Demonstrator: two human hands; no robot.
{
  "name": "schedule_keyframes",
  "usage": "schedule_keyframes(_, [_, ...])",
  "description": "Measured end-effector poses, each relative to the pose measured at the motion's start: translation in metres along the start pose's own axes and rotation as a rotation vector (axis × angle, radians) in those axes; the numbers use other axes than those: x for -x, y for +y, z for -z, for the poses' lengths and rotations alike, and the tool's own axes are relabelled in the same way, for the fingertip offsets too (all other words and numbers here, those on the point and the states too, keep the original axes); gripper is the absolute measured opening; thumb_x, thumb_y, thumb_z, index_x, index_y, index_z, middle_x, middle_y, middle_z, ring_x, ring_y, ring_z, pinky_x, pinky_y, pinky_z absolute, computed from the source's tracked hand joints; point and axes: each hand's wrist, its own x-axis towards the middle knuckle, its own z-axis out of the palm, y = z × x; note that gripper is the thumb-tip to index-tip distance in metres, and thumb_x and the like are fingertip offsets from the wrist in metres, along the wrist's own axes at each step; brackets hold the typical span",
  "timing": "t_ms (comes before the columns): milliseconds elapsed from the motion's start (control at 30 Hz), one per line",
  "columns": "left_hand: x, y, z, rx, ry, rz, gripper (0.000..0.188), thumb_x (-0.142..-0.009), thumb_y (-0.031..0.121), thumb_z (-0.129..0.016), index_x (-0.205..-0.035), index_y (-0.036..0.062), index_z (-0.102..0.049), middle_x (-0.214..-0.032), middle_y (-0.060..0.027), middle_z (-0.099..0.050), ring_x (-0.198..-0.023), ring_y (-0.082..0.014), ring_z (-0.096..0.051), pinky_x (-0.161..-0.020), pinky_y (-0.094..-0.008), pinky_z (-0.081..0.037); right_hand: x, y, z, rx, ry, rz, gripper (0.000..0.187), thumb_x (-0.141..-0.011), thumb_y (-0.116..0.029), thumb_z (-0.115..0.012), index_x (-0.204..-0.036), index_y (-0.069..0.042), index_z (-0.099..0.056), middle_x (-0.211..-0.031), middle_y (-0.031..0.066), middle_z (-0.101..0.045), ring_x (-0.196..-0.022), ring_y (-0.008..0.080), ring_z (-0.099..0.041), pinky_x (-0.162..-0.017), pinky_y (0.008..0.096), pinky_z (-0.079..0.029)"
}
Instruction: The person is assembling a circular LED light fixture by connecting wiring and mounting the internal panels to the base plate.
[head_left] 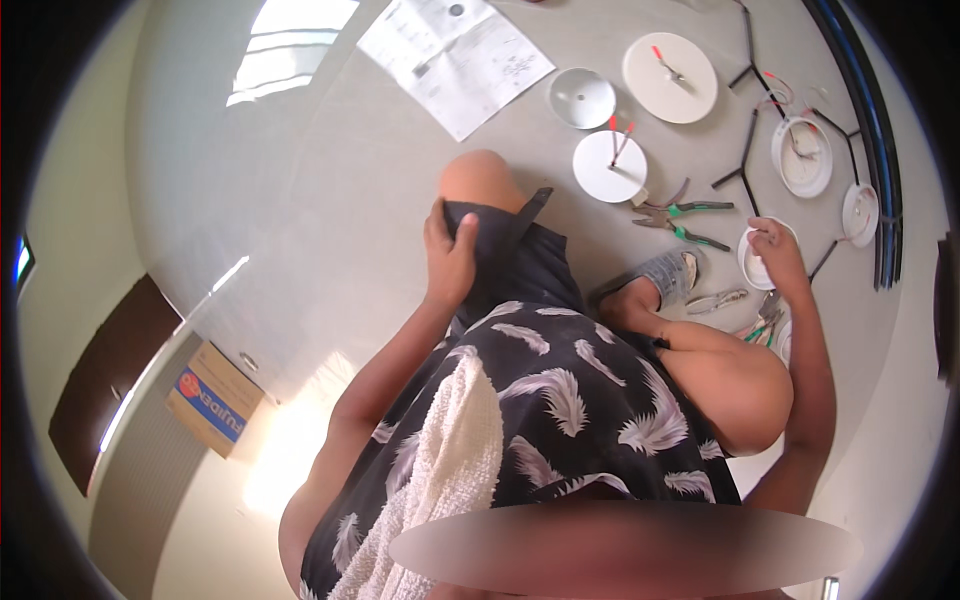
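My left hand (453,255) rests on the dark shorts over my raised left leg, thumb apart from the fingers and nothing seen in it. A black strip (533,212) sticks out beside that knee. At the right, my right hand (783,262) has its fingers curled over a shallow white round fixture base (748,265) on the floor; the fingertips partly cover its inside. Just below that hand lie green-handled pliers (766,322), partly hidden by my forearm. More green-handled pliers (690,208) lie to the left, with a metal hand tool (718,300) nearer to me.
Ahead stand a white disc with red-tipped wires (600,180), a larger white disc (690,95) and a white bowl (583,98). A paper sheet (470,75) lies farther left. White wired bases (802,175), branching black tubing (745,165) and a thick black cable bundle (888,190) fill the right side.
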Motion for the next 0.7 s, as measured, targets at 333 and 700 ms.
schedule_keyframes(333, [0.001, 0.014, -0.005, -0.289, 0.135, -0.068, 0.081, -0.075, 0.047, -0.065, -0.133, 0.0017, -0.032, -0.126, -0.0249, -0.037, -0.113, -0.0409, -0.045, -0.091, -0.0447, -0.041, -0.103, -0.110, -0.004, 0.447, -0.025, 0.256, 0.045, -0.076, -0.025, -0.062, -0.114, -0.002, -0.055, -0.094, 0.0165, -0.062, -0.087, 0.0242, -0.061, -0.080, 0.0321, -0.045])
schedule_keyframes(700, [-0.005, 0.017, -0.003, -0.300, 0.077, -0.103, 0.086, -0.072, 0.047, -0.068, -0.133, 0.0003, -0.031, -0.127, -0.0265, -0.036, -0.113, -0.0419, -0.044, -0.093, -0.0447, -0.040, -0.157, -0.153, -0.037, 0.479, 0.335, 0.240, 0.049, -0.073, -0.034, -0.067, -0.111, -0.006, -0.053, -0.097, 0.0181, -0.063, -0.092, 0.0334, -0.061, -0.080, 0.0397, -0.047])
